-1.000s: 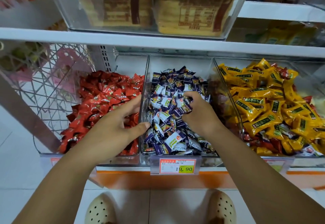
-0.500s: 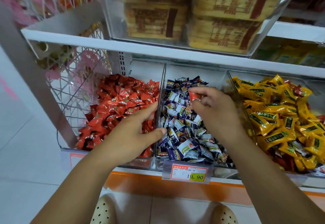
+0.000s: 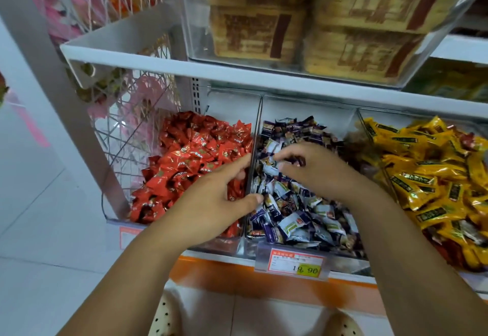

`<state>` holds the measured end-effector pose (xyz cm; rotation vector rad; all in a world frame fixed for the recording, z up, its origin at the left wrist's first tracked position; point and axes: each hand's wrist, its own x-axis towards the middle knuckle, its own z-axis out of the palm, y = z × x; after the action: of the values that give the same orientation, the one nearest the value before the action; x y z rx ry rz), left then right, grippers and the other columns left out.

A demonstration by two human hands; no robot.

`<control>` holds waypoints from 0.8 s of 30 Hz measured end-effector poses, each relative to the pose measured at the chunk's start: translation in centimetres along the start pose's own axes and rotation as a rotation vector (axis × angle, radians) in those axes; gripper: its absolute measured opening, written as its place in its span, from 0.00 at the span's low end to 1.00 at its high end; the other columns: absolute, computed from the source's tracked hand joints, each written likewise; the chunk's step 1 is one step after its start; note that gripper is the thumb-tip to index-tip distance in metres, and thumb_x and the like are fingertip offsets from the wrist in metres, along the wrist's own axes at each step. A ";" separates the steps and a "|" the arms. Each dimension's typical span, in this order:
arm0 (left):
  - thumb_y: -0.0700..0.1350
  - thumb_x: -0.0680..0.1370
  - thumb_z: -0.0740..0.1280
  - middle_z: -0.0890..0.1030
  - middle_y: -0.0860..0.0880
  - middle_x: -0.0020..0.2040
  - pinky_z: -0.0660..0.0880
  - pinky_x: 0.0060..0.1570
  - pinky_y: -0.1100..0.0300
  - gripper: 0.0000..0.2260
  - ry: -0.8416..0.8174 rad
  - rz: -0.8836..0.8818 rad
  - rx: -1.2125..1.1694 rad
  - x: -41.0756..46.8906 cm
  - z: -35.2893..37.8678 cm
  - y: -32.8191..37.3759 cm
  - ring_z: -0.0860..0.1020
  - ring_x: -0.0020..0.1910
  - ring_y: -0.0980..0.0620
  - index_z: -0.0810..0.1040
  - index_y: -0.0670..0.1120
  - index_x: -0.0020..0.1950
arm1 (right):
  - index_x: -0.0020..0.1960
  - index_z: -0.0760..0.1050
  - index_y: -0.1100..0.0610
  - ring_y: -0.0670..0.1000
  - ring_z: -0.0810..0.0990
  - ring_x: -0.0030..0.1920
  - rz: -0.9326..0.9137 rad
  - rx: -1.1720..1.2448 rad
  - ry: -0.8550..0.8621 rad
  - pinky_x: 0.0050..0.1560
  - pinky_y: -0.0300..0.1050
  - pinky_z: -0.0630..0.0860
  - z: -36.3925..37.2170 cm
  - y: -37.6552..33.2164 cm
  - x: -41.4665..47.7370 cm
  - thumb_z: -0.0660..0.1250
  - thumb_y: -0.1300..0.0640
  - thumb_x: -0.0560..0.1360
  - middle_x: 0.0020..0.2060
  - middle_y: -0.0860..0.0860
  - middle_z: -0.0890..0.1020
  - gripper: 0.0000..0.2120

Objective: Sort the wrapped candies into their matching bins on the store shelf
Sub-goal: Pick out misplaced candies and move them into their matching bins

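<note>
Right hand point(image 3: 317, 174) is in the middle bin point(image 3: 317, 110) of purple candies point(image 3: 295, 219), its grip pinching what looks like one candy point(image 3: 299, 162). Left hand point(image 3: 214, 201) is spread over the divider point(image 3: 257, 129). Probably light and slippery, so grab the wrapper ends.

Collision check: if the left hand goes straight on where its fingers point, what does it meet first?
Likely the clear divider wall between the red candies and the purple candies; the left hand looks nearly on it, depth unclear.

Right hand point(image 3: 318, 172) lower over purple candies point(image 3: 298, 220), fingertips nearer left hand point(image 3: 214, 198)
</note>
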<state>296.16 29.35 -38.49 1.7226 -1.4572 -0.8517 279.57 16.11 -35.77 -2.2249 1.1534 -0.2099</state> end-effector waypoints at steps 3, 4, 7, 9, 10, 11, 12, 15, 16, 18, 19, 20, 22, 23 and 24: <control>0.54 0.74 0.70 0.69 0.68 0.63 0.63 0.59 0.73 0.30 -0.005 0.018 0.001 0.1 0.0 0.2 0.64 0.59 0.78 0.57 0.72 0.68 | 0.68 0.62 0.29 0.51 0.40 0.77 0.006 -0.242 -0.245 0.74 0.62 0.41 2.0 1.1 -1.4 0.60 0.31 0.72 0.76 0.37 0.49 0.25; 0.54 0.74 0.70 0.69 0.68 0.64 0.64 0.62 0.70 0.30 0.001 0.017 0.001 0.1 0.0 0.2 0.64 0.61 0.77 0.57 0.73 0.67 | 0.69 0.60 0.29 0.53 0.36 0.77 0.017 -0.323 -0.245 0.73 0.64 0.36 2.3 1.7 -1.6 0.59 0.29 0.72 0.76 0.36 0.44 0.27; 0.53 0.74 0.70 0.68 0.72 0.60 0.63 0.59 0.73 0.29 -0.006 0.021 0.008 -0.1 0.0 0.4 0.64 0.59 0.79 0.57 0.76 0.63 | 0.72 0.61 0.36 0.57 0.36 0.76 0.107 -0.539 -0.162 0.73 0.64 0.37 1.1 3.9 -2.3 0.56 0.31 0.74 0.77 0.41 0.42 0.27; 0.52 0.75 0.70 0.64 0.77 0.57 0.61 0.55 0.77 0.29 -0.013 0.028 0.009 -0.2 0.2 0.7 0.62 0.53 0.85 0.55 0.76 0.62 | 0.73 0.60 0.36 0.57 0.38 0.77 0.161 -0.544 -0.178 0.75 0.60 0.42 0.2 4.6 -3.0 0.58 0.35 0.76 0.78 0.44 0.44 0.26; 0.52 0.75 0.70 0.64 0.77 0.57 0.61 0.55 0.78 0.30 -0.014 0.028 0.006 -0.2 0.3 0.7 0.62 0.52 0.86 0.55 0.74 0.65 | 0.73 0.59 0.36 0.58 0.38 0.77 0.175 -0.520 -0.206 0.76 0.58 0.44 -0.2 4.5 -3.4 0.59 0.37 0.77 0.78 0.45 0.44 0.25; 0.52 0.75 0.70 0.64 0.77 0.58 0.61 0.54 0.78 0.31 -0.017 0.026 0.001 -0.2 0.3 0.7 0.61 0.51 0.87 0.56 0.72 0.68 | 0.73 0.59 0.37 0.58 0.39 0.77 0.181 -0.498 -0.231 0.75 0.56 0.45 -0.4 4.1 -3.7 0.59 0.40 0.78 0.78 0.47 0.45 0.25; 0.52 0.74 0.69 0.64 0.75 0.59 0.62 0.52 0.79 0.32 -0.020 0.021 -0.002 -0.2 0.3 0.7 0.61 0.51 0.86 0.56 0.69 0.71 | 0.74 0.60 0.39 0.56 0.41 0.77 0.188 -0.475 -0.244 0.75 0.53 0.45 -0.7 3.7 -3.9 0.59 0.43 0.79 0.78 0.49 0.47 0.23; 0.53 0.74 0.69 0.65 0.75 0.58 0.62 0.47 0.80 0.31 -0.012 0.018 -0.014 -0.2 0.2 0.7 0.62 0.51 0.86 0.57 0.69 0.71 | 0.70 0.68 0.43 0.53 0.48 0.77 0.129 -0.350 -0.119 0.75 0.52 0.50 -2.0 3.0 -4.0 0.59 0.44 0.79 0.77 0.50 0.56 0.19; 0.52 0.74 0.69 0.65 0.77 0.56 0.62 0.46 0.81 0.30 -0.009 0.024 -0.019 -0.2 0.2 0.7 0.62 0.50 0.87 0.57 0.71 0.69 | 0.67 0.70 0.40 0.53 0.48 0.77 0.084 -0.288 -0.083 0.75 0.54 0.50 -2.1 2.7 -3.9 0.61 0.42 0.78 0.77 0.48 0.56 0.18; 0.51 0.75 0.69 0.65 0.80 0.54 0.62 0.46 0.83 0.30 -0.014 0.039 -0.036 -0.2 0.3 0.7 0.62 0.51 0.87 0.58 0.72 0.67 | 0.62 0.72 0.35 0.51 0.43 0.77 -0.021 -0.211 -0.129 0.75 0.59 0.45 -1.0 1.5 -3.6 0.65 0.37 0.73 0.76 0.42 0.55 0.18; 0.50 0.75 0.70 0.67 0.81 0.53 0.62 0.46 0.84 0.29 -0.019 0.047 -0.048 -0.2 0.3 0.7 0.63 0.52 0.86 0.59 0.73 0.67 | 0.62 0.71 0.34 0.49 0.40 0.77 -0.065 -0.230 -0.207 0.75 0.61 0.40 0.2 1.0 -3.3 0.66 0.35 0.71 0.76 0.39 0.53 0.20; 0.49 0.75 0.70 0.69 0.82 0.52 0.62 0.46 0.85 0.29 -0.022 0.054 -0.055 -0.1 0.3 0.7 0.63 0.53 0.85 0.60 0.74 0.65 | 0.64 0.69 0.34 0.49 0.37 0.76 -0.098 -0.286 -0.282 0.73 0.63 0.35 1.6 0.7 -2.9 0.66 0.34 0.70 0.77 0.39 0.50 0.23; 0.49 0.75 0.70 0.70 0.83 0.50 0.61 0.46 0.85 0.28 -0.017 0.058 -0.059 -0.1 0.2 0.7 0.64 0.54 0.84 0.60 0.78 0.59 | 0.67 0.65 0.35 0.53 0.33 0.76 -0.140 -0.441 -0.299 0.69 0.69 0.30 3.8 0.9 -1.9 0.65 0.33 0.70 0.78 0.42 0.47 0.27; 0.49 0.75 0.70 0.70 0.82 0.50 0.62 0.47 0.84 0.28 -0.014 0.054 -0.055 -0.1 0.2 0.6 0.64 0.55 0.83 0.60 0.79 0.58 | 0.68 0.64 0.34 0.55 0.33 0.76 -0.138 -0.501 -0.250 0.67 0.71 0.30 4.2 1.4 -1.4 0.64 0.33 0.71 0.78 0.43 0.46 0.27; 0.49 0.75 0.70 0.70 0.82 0.50 0.62 0.48 0.84 0.28 -0.015 0.052 -0.048 0.0 0.2 0.6 0.64 0.56 0.83 0.60 0.79 0.57 | 0.68 0.63 0.33 0.57 0.33 0.76 -0.107 -0.540 -0.202 0.67 0.73 0.30 4.0 1.9 -1.0 0.64 0.32 0.71 0.78 0.43 0.46 0.27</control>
<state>295.71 29.30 -38.05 1.6390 -1.4732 -0.8666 279.28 17.84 -39.98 -2.6997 1.0687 0.3166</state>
